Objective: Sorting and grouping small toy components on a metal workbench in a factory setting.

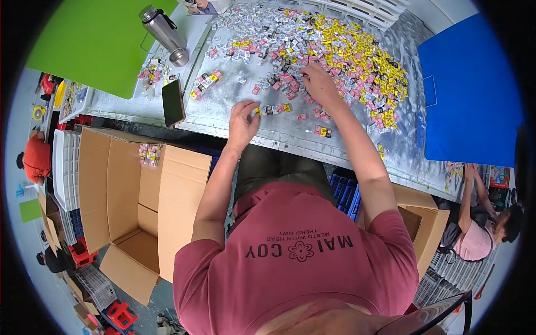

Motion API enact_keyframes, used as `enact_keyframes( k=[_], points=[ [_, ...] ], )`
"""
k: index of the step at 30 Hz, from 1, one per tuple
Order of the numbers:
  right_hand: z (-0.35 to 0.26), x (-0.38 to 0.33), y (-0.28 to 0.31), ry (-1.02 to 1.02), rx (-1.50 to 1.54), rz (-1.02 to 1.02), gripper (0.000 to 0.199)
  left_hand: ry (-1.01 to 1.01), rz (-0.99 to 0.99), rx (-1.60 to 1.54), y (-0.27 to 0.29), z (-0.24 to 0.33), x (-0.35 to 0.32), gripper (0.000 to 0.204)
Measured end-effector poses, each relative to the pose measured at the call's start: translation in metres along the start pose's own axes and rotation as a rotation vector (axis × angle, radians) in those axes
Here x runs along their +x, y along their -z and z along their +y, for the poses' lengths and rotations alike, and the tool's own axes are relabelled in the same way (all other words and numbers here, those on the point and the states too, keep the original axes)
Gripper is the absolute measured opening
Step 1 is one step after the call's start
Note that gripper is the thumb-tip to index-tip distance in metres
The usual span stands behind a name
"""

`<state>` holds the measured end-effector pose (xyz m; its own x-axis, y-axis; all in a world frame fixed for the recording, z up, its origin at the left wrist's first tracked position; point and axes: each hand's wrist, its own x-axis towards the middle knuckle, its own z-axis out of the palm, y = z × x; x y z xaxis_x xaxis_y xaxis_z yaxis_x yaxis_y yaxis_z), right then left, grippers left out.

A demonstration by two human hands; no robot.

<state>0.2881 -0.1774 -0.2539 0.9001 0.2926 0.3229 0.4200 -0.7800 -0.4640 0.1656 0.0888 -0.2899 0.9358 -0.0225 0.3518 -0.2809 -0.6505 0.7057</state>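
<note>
A short row of small printed blocks (273,109), yellow, white and black, lies near the table's front edge. My left hand (243,124) is at its left end, thumb and fingers closed around a small yellow block there. Farther right, my right hand (320,85) reaches into the near side of a wide loose pile of the same small blocks (340,47), in yellow, pink, white and black. Its fingers are bent together and point down among pink blocks (287,84); what they grip is hidden. A stacked group of blocks (206,84) lies left of my hands, and a small pair (322,131) nearer me.
A dark phone (173,103) and a steel flask (163,30) stand at the left. Green (95,44) and blue (472,86) panels flank the metal table (218,117). Open cardboard boxes (181,206) sit below its edge. White trays (363,11) are at the back; another person (480,234) works at right.
</note>
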Motion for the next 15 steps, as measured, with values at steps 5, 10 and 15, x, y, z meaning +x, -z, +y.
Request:
enact_keyframes(
  k=[5,10,15],
  points=[
    [-0.003,0.031,-0.027,0.192,-0.04,0.0,0.022,-0.057,0.005,-0.037,-0.008,0.009,-0.001,0.042],
    [-0.001,0.048,-0.045,0.24,-0.17,0.055,0.024,-0.05,-0.035,-0.046,-0.007,0.007,0.0,0.045],
    [-0.006,0.04,-0.031,0.231,-0.05,0.067,0.022,-0.046,-0.041,-0.039,-0.009,0.006,0.0,0.046]
  ],
)
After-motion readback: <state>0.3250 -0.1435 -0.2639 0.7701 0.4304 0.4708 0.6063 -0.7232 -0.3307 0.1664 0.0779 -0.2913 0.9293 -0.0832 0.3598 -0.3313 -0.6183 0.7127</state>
